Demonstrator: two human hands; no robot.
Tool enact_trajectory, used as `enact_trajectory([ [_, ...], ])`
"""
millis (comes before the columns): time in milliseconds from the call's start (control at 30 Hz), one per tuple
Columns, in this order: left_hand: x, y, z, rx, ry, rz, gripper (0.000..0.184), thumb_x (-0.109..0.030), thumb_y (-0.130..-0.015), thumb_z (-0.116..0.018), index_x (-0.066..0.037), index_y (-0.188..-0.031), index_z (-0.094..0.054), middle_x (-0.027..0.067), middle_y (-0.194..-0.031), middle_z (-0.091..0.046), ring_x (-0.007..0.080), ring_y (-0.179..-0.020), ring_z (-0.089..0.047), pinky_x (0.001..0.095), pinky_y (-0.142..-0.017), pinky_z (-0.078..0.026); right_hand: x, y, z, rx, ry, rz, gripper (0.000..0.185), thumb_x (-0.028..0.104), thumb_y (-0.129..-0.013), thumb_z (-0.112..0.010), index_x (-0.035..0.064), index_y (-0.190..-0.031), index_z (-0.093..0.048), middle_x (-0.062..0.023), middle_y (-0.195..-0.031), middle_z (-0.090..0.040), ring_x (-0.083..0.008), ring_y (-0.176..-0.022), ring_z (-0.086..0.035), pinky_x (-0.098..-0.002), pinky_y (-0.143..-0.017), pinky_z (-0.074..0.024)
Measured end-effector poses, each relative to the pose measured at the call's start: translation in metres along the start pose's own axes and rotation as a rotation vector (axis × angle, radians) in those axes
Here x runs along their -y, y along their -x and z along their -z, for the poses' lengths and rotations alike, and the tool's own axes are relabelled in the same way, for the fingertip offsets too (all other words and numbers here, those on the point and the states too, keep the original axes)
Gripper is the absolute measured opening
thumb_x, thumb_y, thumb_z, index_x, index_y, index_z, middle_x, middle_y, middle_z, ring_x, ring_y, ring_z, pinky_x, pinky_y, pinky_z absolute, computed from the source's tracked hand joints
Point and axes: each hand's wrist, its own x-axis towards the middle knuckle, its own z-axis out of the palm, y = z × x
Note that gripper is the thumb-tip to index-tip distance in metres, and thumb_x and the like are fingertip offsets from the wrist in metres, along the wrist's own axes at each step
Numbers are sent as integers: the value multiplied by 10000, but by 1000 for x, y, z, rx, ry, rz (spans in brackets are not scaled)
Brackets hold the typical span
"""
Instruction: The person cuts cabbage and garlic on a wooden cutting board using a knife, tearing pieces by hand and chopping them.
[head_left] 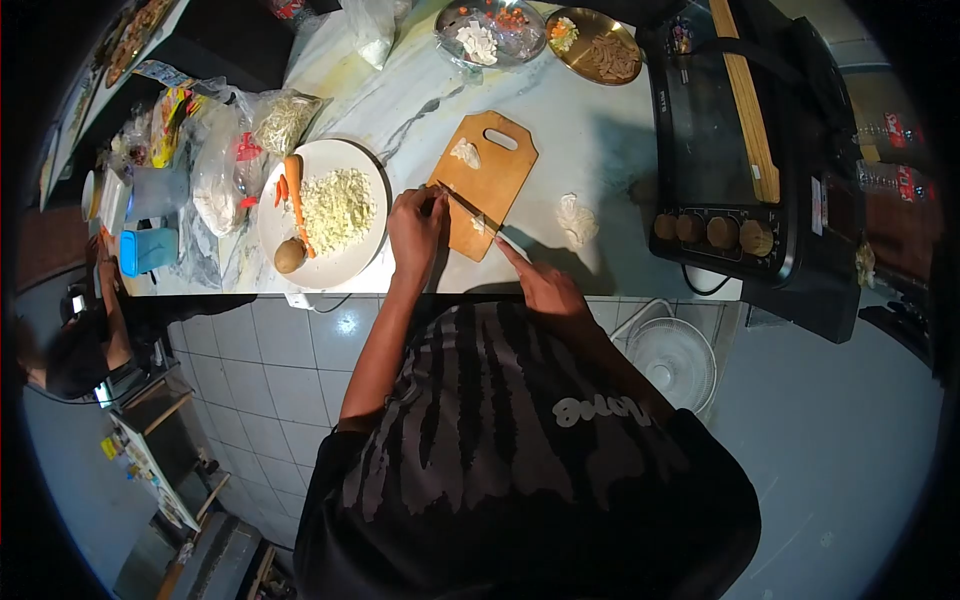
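A wooden cutting board point(496, 165) with a handle slot lies on the marble counter. My right hand point(550, 293) grips a kitchen knife point(468, 211), index finger stretched along it, the blade slanting across the board. At the blade's far end, the fingers of my left hand point(415, 235) are pinched together; whatever they hold is hidden. A whitish, ragged food piece point(465, 152) lies near the board's top, and a small white bit point(478, 222) sits beside the blade. Right of the board, a larger pale, frilly piece point(577, 217) rests on the counter.
Left stands a white plate point(372, 247) with chopped pale vegetable, carrots and a round brown item. Two metal plates point(490, 62) point(598, 75) with cut food are at the back. A black toaster oven point(712, 150) stands right, plastic bags point(218, 165) left. Another person point(85, 350) is far left.
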Motion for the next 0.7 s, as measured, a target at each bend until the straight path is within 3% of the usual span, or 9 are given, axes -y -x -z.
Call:
enact_trajectory([
  [367, -4, -2, 3, 17, -7, 51, 143, -134, -858, -749, -4, -917, -758, 147, -825, -681, 310, -747, -654, 385, -709, -510, 1, -3, 8, 9, 94, 15, 669, 77, -966, -517, 322, -1555, -313, -233, -817, -619, -417, -705, -629, -506, -680, -517],
  [433, -4, -4, 3, 28, -1, 59, 145, -136, -859, -749, -4, -918, -759, 148, -826, -680, 309, -740, -653, 384, -708, -511, 1, -6, 7, -5, 198, 19, 749, 79, -927, -555, 337, -1567, -264, -231, -820, -646, -438, -714, -656, -516, -670, -540],
  [700, 3, 1, 1, 10, -122, -136, 142, -120, -871, -726, -20, -968, -756, 146, -820, -648, 327, -791, -619, 414, -718, -499, 2, 0, 0, -114, 220, 97, 727, 72, -934, -556, 301, -1568, -284, -213, -768, -626, -399, -640, -630, -483, -640, -531],
])
